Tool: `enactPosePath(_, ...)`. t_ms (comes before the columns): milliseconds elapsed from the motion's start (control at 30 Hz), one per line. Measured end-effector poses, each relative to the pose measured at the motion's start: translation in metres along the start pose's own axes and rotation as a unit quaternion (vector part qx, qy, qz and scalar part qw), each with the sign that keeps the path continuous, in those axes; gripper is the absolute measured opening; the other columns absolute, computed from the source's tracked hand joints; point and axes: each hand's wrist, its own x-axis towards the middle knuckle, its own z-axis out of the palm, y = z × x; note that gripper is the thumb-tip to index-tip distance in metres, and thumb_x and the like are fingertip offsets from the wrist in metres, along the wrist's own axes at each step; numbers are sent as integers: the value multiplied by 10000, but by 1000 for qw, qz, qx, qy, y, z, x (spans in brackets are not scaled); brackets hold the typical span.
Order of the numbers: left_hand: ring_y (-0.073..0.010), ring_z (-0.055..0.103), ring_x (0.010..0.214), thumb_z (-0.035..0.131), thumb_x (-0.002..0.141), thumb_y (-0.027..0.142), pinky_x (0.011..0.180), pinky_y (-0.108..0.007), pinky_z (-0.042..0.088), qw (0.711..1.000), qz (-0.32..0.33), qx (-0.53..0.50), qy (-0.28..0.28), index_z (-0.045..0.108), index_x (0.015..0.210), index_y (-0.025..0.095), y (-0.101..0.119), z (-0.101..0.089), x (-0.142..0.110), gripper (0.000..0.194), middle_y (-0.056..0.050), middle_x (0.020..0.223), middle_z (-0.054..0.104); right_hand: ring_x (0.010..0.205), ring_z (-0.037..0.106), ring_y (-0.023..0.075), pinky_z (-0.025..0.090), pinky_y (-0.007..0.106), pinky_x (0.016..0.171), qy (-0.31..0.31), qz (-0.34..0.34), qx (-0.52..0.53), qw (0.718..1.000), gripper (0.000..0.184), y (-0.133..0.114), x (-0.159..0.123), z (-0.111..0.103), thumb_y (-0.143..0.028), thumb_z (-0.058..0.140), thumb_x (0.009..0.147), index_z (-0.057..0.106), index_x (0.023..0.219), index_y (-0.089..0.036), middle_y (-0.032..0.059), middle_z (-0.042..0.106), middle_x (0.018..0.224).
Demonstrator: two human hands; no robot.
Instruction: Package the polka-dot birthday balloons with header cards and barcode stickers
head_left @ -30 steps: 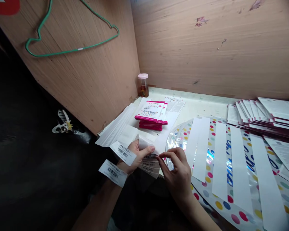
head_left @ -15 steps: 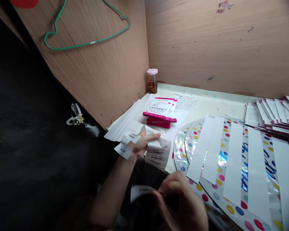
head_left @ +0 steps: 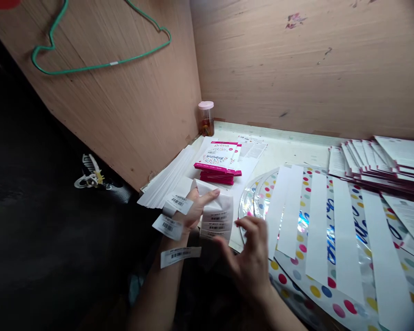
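Over the near edge of the bench [head_left: 296, 154], toward its left corner, holds the label sheet [head_left: 223, 204] in the left hand [head_left: 193, 212], pressed under the thumb, probably to steady the limp backing and face its printed rows toward the right hand [head_left: 251, 257]. Has that right hand near the sheet's lower right side, thumb and fingers spread well apart, with nothing visible between them (too blurred to tell whether touching the sheet). Wears three loose labels [head_left: 180, 254] from the back of the left hand along the forearm [head_left: 163, 294], perhaps parked there to be within easy reach. Has white papers [head_left: 167, 181] fanned along the left edge, perhaps for lifting singly, pink-trimmed packets [head_left: 216, 158] piled just beside them, and a lidded jar [head_left: 206, 120] in the far left corner. On the label sheet, shows glossy white, blank across the upper part, bent over the fingers, then lined lower down with dark print and barcodes, too small to read.
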Motion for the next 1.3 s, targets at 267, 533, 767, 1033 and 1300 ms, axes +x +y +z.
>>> enactPosePath(267,-253,710,839,810,696,457,802,-371,537,997,-28,56,-49,702,970,134,6,-6,-15,437,-97,875,755,767,617,165,518,336,736,-59,20,130,990,140,28,30,-12,-241,601,897,613,1035,-227,18,627,816)
enactPosePath(533,-255,691,912,789,732,405,875,-387,511,995,23,96,6,692,1006,144,-3,-5,-21,391,-85,937,752,771,559,193,493,362,702,45,-104,-15,993,174,8,25,-6,-138,631,862,690,985,-246,44,614,806)
enactPosePath(767,-262,702,871,777,750,376,813,-363,517,998,6,57,5,705,1012,153,2,-12,-13,351,-95,932,755,825,553,218,481,402,778,31,-138,-25,990,233,-19,10,-19,-34,619,812,623,921,-239,48,645,838)
enactPosePath(1033,-290,703,891,832,647,347,760,-358,523,1000,-9,-22,12,720,937,171,10,-15,10,357,-79,847,752,602,549,136,487,255,539,-249,166,345,890,236,-52,-24,-13,-326,699,805,497,742,-219,-2,578,673)
enactPosePath(1300,-300,699,876,825,632,367,802,-415,538,999,16,-27,35,723,845,205,12,-10,17,286,-49,816,750,526,463,98,392,206,464,-254,171,208,929,390,-33,-52,44,-441,767,708,498,868,-208,-53,524,644)
